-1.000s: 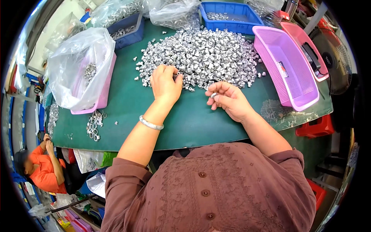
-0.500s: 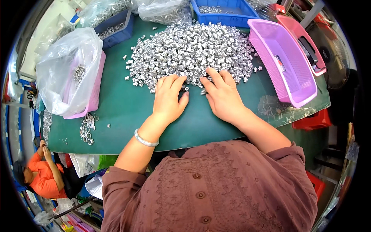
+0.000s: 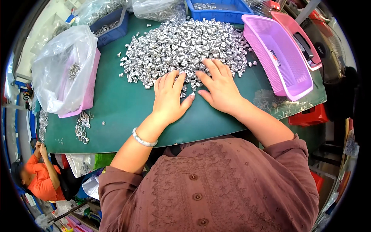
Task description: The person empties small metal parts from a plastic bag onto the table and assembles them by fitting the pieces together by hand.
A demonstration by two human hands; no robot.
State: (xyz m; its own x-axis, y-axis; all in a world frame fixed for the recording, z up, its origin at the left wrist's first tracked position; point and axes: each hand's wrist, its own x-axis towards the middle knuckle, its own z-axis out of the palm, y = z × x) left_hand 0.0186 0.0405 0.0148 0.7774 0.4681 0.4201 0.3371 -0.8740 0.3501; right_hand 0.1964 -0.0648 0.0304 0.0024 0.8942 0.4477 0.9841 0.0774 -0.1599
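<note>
A wide heap of small silvery metal fittings [image 3: 181, 44] is spread over the green tabletop [image 3: 116, 133]. My left hand [image 3: 168, 94] lies palm down at the heap's near edge, fingers stretched out and touching the closest pieces. Beside its thumb tip are a few loose fittings [image 3: 184, 92]. To the right, my right hand [image 3: 222, 87] rests on the same edge with its fingers spread, the fingertips among the pieces. A narrow gap holding some fittings separates the two hands. What lies under the palms is hidden.
A pink basket lined with a clear plastic bag [image 3: 63, 73] stands left; metal rings [image 3: 82, 129] lie near it. Blue bins [image 3: 220, 16] and bagged parts [image 3: 158, 8] line the back. A purple basket [image 3: 284, 63] stands right. A person in orange [image 3: 42, 178] sits far left.
Both hands remain at the heap's near edge. My left thumb has shifted outward toward the gap, where more loose fittings now show. The whole view has moved slightly.
</note>
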